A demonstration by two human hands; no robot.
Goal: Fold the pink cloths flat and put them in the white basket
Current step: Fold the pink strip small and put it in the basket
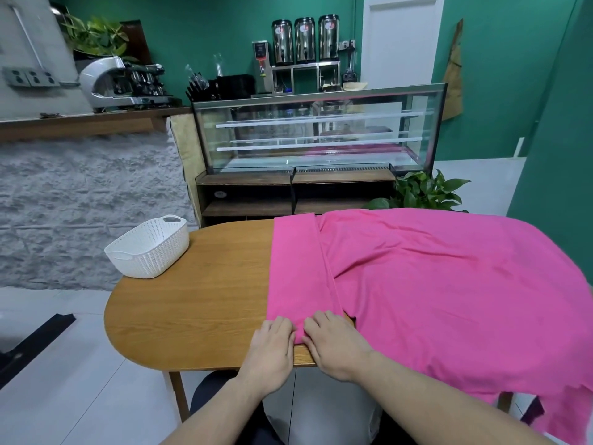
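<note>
I am pinching the cloth's [433, 284] near hem with curled fingers of both my left hand [272, 343] and right hand [333, 343]. The cloth is covering the table's [192, 300] right side; the basket [149, 247] is sitting at the table's far left edge.

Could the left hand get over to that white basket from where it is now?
Probably yes: bare table lies between the left hand and the white basket, though it's a stretch.
</note>
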